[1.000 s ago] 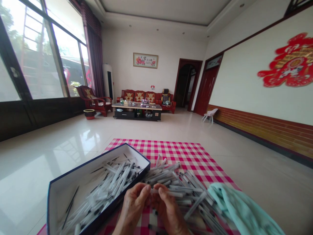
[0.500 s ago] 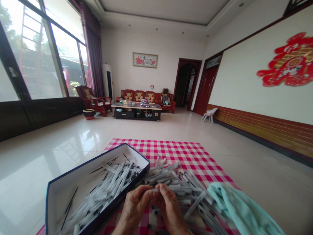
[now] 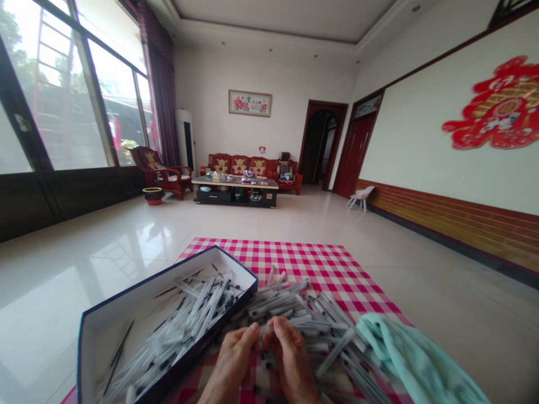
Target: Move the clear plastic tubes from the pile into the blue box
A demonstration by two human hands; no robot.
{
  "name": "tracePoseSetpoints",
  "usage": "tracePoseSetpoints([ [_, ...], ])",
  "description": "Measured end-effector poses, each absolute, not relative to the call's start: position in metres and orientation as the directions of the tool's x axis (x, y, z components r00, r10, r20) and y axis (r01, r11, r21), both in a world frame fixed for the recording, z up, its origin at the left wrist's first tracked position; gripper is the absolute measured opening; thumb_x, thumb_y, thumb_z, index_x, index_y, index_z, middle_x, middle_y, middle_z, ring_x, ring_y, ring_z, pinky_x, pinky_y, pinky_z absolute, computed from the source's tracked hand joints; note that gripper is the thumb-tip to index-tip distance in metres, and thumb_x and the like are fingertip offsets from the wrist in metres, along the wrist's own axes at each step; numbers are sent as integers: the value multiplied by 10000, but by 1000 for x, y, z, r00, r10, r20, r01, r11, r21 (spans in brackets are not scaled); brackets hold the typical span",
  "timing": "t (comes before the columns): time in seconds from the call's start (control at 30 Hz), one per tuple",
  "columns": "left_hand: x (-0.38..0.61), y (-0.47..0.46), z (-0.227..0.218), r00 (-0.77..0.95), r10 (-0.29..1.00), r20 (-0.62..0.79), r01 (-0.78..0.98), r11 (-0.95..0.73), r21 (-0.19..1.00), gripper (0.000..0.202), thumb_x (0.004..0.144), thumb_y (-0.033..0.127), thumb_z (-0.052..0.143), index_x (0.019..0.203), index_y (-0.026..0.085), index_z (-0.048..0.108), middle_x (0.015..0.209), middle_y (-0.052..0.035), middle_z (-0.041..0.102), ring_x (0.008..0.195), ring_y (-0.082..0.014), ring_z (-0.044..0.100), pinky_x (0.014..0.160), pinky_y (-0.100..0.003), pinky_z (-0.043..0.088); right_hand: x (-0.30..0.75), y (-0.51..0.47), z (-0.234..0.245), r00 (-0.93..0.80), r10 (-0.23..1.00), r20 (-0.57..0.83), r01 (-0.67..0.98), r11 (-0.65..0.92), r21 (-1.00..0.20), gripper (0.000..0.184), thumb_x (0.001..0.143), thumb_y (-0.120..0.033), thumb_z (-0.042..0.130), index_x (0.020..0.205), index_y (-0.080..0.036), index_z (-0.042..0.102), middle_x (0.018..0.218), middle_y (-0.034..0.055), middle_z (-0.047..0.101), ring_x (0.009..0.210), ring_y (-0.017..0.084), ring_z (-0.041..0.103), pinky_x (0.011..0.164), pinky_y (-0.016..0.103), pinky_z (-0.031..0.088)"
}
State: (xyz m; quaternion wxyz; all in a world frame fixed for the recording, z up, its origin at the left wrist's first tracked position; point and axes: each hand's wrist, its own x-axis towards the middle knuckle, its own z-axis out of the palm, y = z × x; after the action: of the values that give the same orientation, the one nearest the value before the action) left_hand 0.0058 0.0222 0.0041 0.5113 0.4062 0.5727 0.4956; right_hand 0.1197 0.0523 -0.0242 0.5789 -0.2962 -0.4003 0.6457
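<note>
My left hand [image 3: 232, 362] and my right hand [image 3: 291, 362] sit close together low in the view, fingertips meeting over a clear plastic pen tube [image 3: 267, 329]. The tube is partly hidden by my fingers. Just behind them lies a loose heap of similar tubes [image 3: 314, 320] with dark ends, on a pink-and-white gingham cloth [image 3: 295, 264]. To my left, a white box with a navy rim [image 3: 236, 265] holds many more tubes [image 3: 197, 311] and a few thin black rods.
A mint-green towel [image 3: 404, 353] lies at the cloth's right corner, over the heap's edge. Glossy floor tiles [image 3: 84, 235] surround the cloth. Far off stand a low coffee table [image 3: 234, 191], a red sofa [image 3: 248, 166] and an armchair [image 3: 160, 174].
My hands have shifted slightly lower, and my fingers have changed their hold on the tube. The box and heap look unchanged, and the whole view has tilted a little.
</note>
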Motion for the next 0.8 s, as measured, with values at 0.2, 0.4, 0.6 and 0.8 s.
tracePoseSetpoints([
  [0.2,9,18,11,45,895,-444,-357,430,829,406,668,586,551,560,228,394,406,112,273,346,-50,156,343,-189,149,121,53,-25,-141,988,55,-488,-21,-873,261,824,-439,597,776,-190,660,574,-11,606,566,153,533,604,293,420],
  [0.4,0,16,7,-68,946,317,492,-244,835,400,893,406,421,577,179,510,536,17,479,510,-104,452,518,-221,319,114,51,-25,-126,992,18,-590,-61,-805,282,829,-448,582,744,-186,643,534,-34,538,515,129,465,550,271,382],
  [0.6,-5,13,1,150,727,670,742,-530,410,338,918,205,382,616,190,532,604,-9,530,553,-117,478,564,-229,343,108,46,-15,-106,994,-25,-643,-87,-761,339,788,-466,615,597,-197,535,494,-64,436,470,107,371,502,249,339],
  [0.8,18,11,1,-117,971,210,276,-171,946,398,872,431,438,579,189,558,497,4,503,447,-113,467,470,-229,348,113,52,-9,-95,993,-67,-697,-115,-708,407,786,-496,591,548,-206,435,461,-89,341,417,80,281,426,224,269],
])
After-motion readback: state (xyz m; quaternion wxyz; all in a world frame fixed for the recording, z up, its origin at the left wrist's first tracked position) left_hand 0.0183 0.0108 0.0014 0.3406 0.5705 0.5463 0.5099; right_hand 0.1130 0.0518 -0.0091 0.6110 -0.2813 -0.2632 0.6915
